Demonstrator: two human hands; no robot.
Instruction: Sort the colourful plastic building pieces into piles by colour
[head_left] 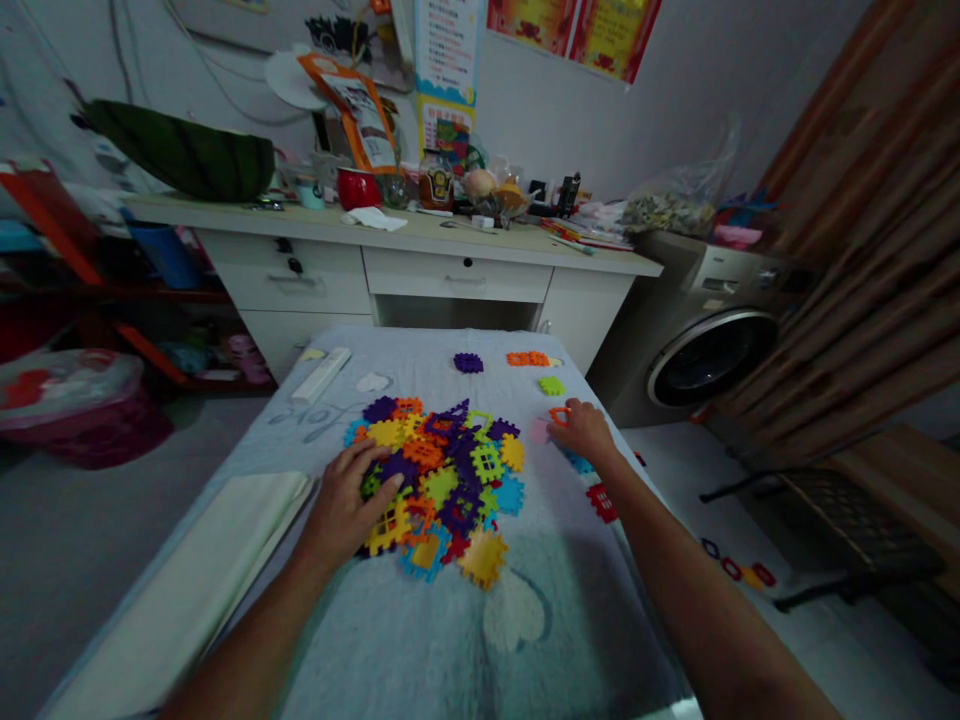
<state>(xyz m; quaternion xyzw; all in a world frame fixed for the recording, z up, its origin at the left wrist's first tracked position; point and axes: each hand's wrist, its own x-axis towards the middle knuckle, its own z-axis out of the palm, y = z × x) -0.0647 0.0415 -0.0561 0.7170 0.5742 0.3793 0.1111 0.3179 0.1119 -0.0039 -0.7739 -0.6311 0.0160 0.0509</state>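
A heap of interlocking plastic building tiles [439, 485] in purple, yellow, orange, blue and green lies in the middle of the cloth-covered table [420, 650]. My left hand [349, 498] rests on the heap's left side, its fingers apart and holding nothing. At the table's right side, the fingers of my right hand [585, 434] are closed on an orange tile [559, 415]. A green tile [551, 385] lies just beyond that hand. Behind it sit orange tiles [528, 358] and a purple tile [469, 363]. Under my right forearm are a blue tile [580, 462] and a red tile [602, 503].
A folded pale cloth [180, 590] lies along the left edge, with a white bar-shaped object [322, 376] farther back. Beyond the table stands a white cabinet [300, 270]; a washing machine [705, 330] is at right. Several tiles [739, 569] lie on the floor.
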